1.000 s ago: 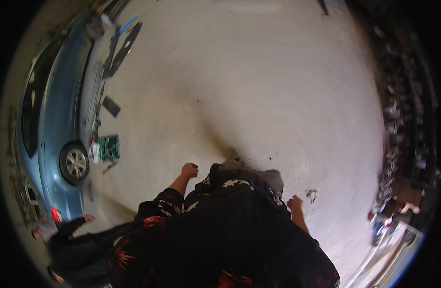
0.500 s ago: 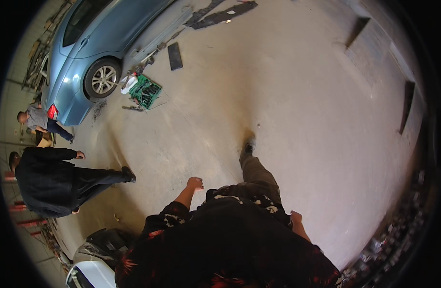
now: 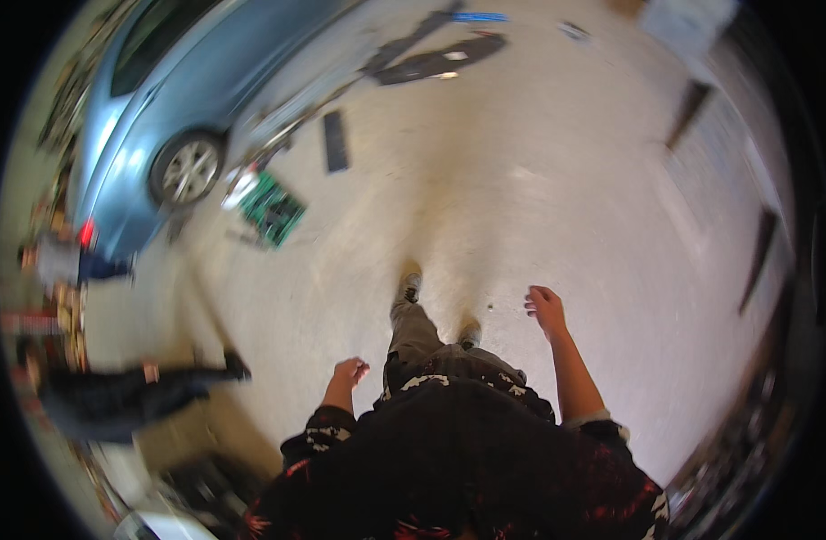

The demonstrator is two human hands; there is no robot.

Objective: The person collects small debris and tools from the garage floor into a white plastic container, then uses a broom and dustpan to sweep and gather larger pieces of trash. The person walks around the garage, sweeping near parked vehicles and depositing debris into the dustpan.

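Loosely spread fingers on the right hand close on nothing; it hangs above the floor with air around it. Half-curled and blurred, the left hand stays near the body, and I cannot tell whether anything small sits inside it.

Half a second ago the right hand was down beside the hip; now it is swung out ahead, with its forearm in view. The left shoe has come forward past the right shoe, so this reads as a walking stride, with no sign of contact with any object.

Nearest the right hand lies a tiny dark speck on the floor, untouched. Well apart from both hands, toward the floor's left edge, a green tool case lies near the wheel of a blue car, a dark flat panel farther ahead.
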